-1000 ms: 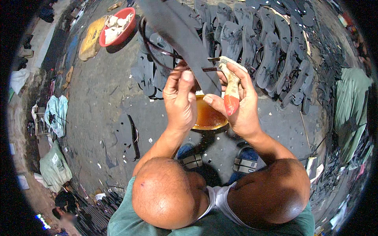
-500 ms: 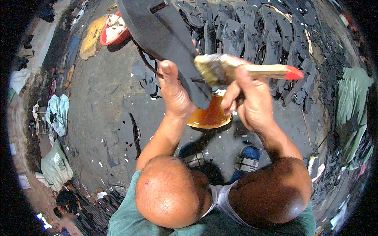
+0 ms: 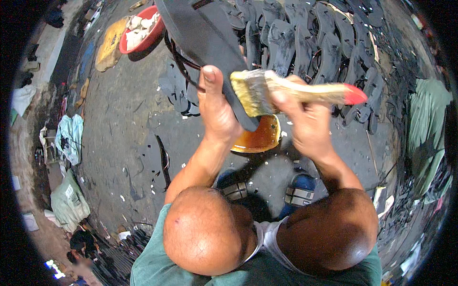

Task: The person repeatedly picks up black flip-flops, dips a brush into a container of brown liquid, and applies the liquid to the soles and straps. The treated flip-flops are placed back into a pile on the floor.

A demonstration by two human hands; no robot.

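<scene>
My left hand (image 3: 218, 107) grips a black sandal sole (image 3: 205, 43) by its lower end, thumb on the near side and the other fingers mostly hidden behind it. Thin dark straps hang from the sole's left side. In my right hand (image 3: 307, 114) is a paintbrush (image 3: 286, 89) with a pale wooden handle, a red tip and yellow-caked bristles. Those bristles lie at the right edge of the sole; whether they touch it I cannot tell. Under the sole and brush stands a container of amber glue-like liquid (image 3: 260, 138), partly covered by them.
Rows of black sandal soles (image 3: 281, 43) cover the floor ahead and to the right. A red basin (image 3: 155, 35) with whitish pieces stands at far left beside a yellow block (image 3: 112, 45). A loose black strap (image 3: 163, 159) lies left of my arm.
The brush head has swung down and slightly left along the sole's edge. My left hand and the sole have shifted a little to the right, the sole turning more edge-on.
</scene>
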